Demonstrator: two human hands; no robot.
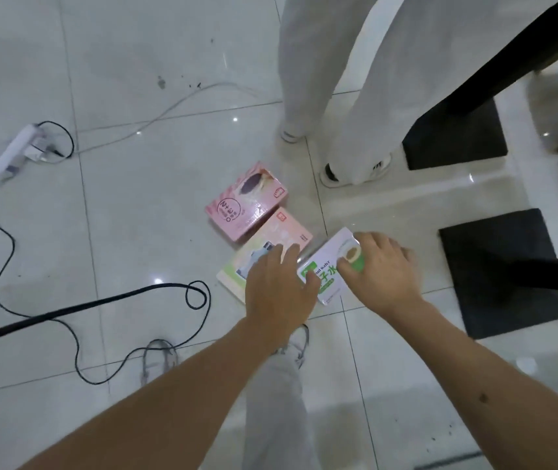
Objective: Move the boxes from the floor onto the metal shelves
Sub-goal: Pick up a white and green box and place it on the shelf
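Three boxes lie close together on the tiled floor. The pink box is farthest from me. A flat pale pink and green box lies in front of it, partly under my left hand. A white and green drink box sits to its right between both hands. My left hand's thumb lies on that box's face and its fingers reach along its left edge. My right hand grips the same box's right end, thumb on top, fingers curled over the far side.
Another person's legs and shoes stand just beyond the boxes. Black square pads with dark posts sit at right. A power strip and looping black cables cover the floor at left. My own leg is below.
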